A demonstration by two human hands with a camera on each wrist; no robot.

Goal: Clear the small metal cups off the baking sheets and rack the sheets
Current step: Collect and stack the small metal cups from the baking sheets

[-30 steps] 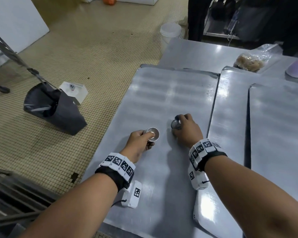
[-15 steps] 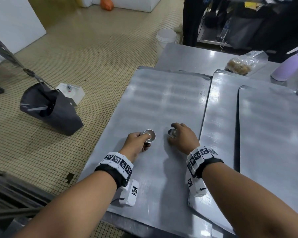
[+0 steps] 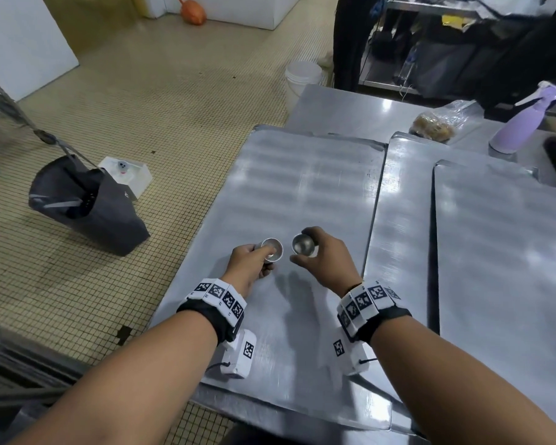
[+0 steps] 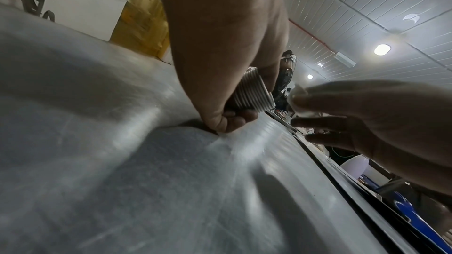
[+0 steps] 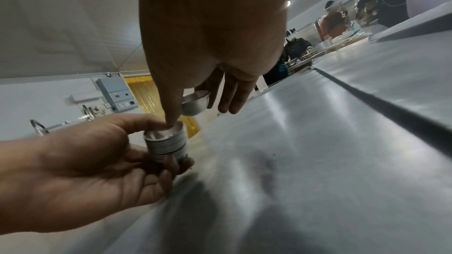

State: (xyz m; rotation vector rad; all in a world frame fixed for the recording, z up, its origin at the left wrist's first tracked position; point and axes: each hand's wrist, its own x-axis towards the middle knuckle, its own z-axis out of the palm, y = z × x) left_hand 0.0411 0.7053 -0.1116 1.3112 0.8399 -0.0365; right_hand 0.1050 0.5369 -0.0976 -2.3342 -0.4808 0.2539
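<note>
While the head view looked down, the left hand [image 3: 249, 264] gripped a stack of cups [image 3: 272, 250] over the baking sheet [image 3: 302, 187]; the right hand [image 3: 326, 260] pinched a single cup [image 3: 303, 244]. Left wrist: fingers curled round the ribbed stack. Right wrist: cup held just above the stack

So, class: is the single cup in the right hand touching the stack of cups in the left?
Apart. The head view shows a gap between the cup and the stack.
</note>
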